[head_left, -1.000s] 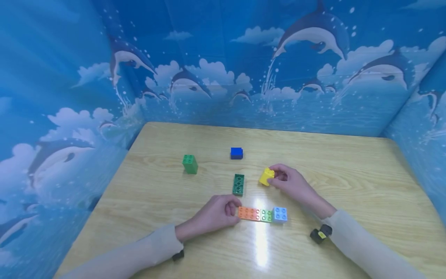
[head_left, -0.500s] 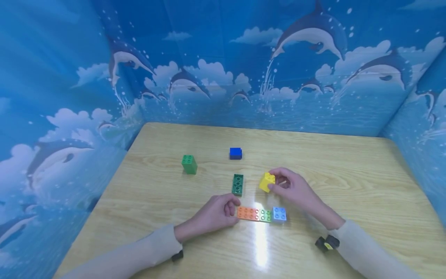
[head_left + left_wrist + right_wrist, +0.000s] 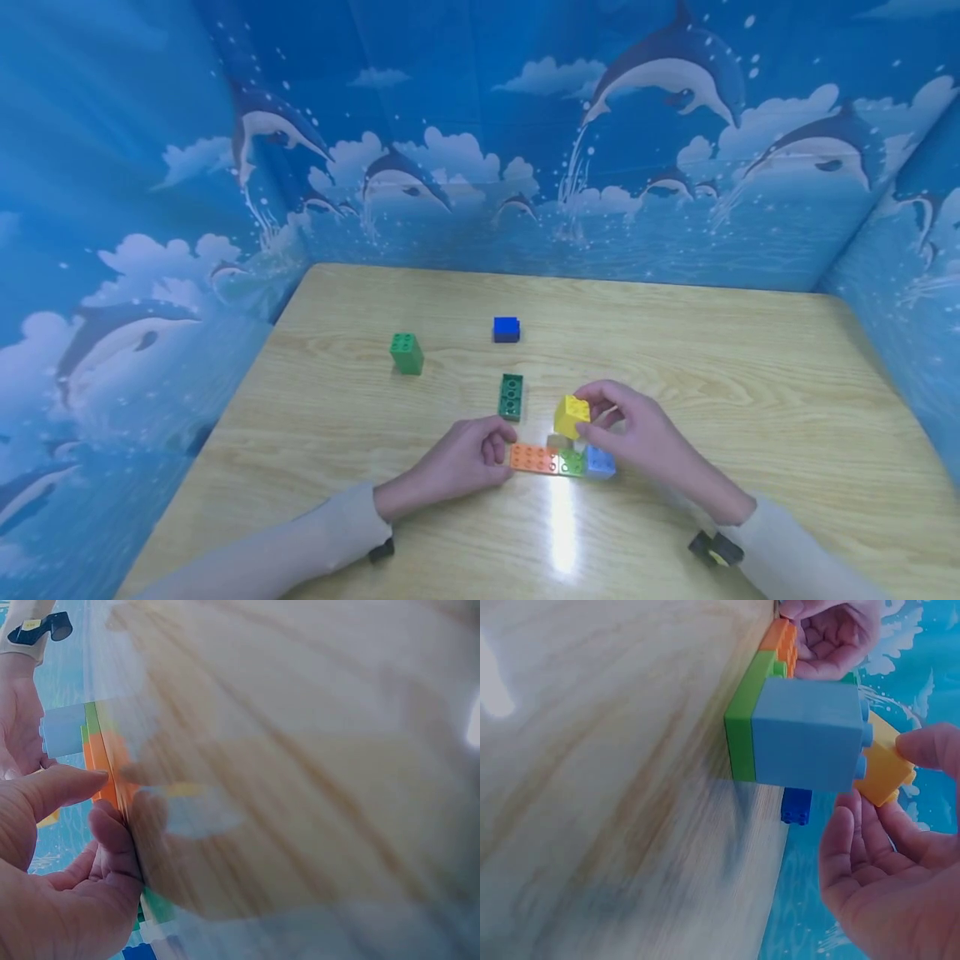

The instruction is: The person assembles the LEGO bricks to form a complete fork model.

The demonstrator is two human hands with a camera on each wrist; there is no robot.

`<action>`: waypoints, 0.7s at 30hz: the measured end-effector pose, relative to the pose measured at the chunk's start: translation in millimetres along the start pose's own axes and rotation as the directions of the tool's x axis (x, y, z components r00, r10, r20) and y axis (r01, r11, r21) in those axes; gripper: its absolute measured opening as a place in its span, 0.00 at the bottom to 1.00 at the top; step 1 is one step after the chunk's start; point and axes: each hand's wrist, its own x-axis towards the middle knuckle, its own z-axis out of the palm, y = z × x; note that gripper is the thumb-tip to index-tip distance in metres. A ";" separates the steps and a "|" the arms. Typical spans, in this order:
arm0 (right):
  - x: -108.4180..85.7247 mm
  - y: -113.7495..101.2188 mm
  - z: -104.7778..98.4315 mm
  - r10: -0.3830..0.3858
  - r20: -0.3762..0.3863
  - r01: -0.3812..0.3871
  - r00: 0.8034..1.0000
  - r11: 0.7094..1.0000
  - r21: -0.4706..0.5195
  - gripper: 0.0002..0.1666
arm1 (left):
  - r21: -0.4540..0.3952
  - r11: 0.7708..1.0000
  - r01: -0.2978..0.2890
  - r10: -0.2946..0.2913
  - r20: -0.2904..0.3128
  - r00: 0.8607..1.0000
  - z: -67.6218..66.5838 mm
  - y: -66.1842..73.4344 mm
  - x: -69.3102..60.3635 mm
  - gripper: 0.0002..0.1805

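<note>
A row of toy building bricks lies near the front: an orange brick point(image 3: 532, 459) at left, a light green brick point(image 3: 572, 464), then a light blue brick point(image 3: 806, 733) standing on the green one's right end. My left hand point(image 3: 467, 454) pinches the orange brick's left end between thumb and index finger. Above the row, slightly behind the green and blue bricks, my right hand point(image 3: 637, 429) holds a yellow brick point(image 3: 570, 417) between thumb and fingers, studs up and a little tilted. Its fingertips behind the brick are partly hidden in the head view.
Behind the row lies a dark green brick point(image 3: 512, 397), hollow side up. Farther back sit a dark blue brick point(image 3: 506, 330) and an upright green brick block point(image 3: 407, 354). Blue dolphin-print cloth point(image 3: 465, 225) borders the wooden table point(image 3: 720, 350) at back and sides.
My right hand has brought the yellow brick toward the front, from behind the row to just above the green and blue bricks. The left hand stays at the orange brick.
</note>
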 end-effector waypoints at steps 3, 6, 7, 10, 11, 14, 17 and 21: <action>-4.2 -1.3 2.0 -0.013 0.012 0.013 1.000 1.000 -0.023 0.23 | -0.005 1.000 -0.008 0.008 -0.001 1.000 0.6 -0.6 -0.2 0.22; -8.1 -1.8 4.1 -0.030 0.024 0.032 0.999 0.998 -0.060 0.23 | 0.000 1.000 -0.019 0.019 -0.003 1.000 1.1 -1.4 -0.5 0.22; -9.2 -1.4 5.2 -0.037 0.028 0.039 0.999 0.997 -0.071 0.23 | 0.002 1.000 -0.016 0.016 -0.004 1.000 1.1 -1.5 -0.5 0.22; -12.3 -1.6 8.0 -0.068 0.042 0.072 0.997 0.992 -0.104 0.22 | 0.003 1.000 -0.003 0.003 -0.002 1.000 0.6 -1.1 -0.4 0.22; -13.3 -1.4 9.3 -0.078 0.045 0.082 0.996 0.990 -0.115 0.21 | 0.004 1.000 0.000 0.000 -0.002 1.000 0.4 -1.0 -0.3 0.22; -16.1 0.3 12.3 -0.100 0.053 0.107 0.994 0.982 -0.156 0.20 | 0.007 1.000 0.004 -0.004 0.000 1.000 0.0 -0.9 0.0 0.22; -18.2 2.7 15.1 -0.109 0.057 0.119 0.992 0.973 -0.197 0.19 | 0.012 1.000 0.003 -0.003 0.002 1.000 0.1 -1.4 0.3 0.22; -19.8 3.3 17.0 -0.114 0.062 0.125 0.992 0.965 -0.231 0.20 | 0.016 1.000 0.007 -0.007 0.005 1.000 0.4 -1.2 1.1 0.22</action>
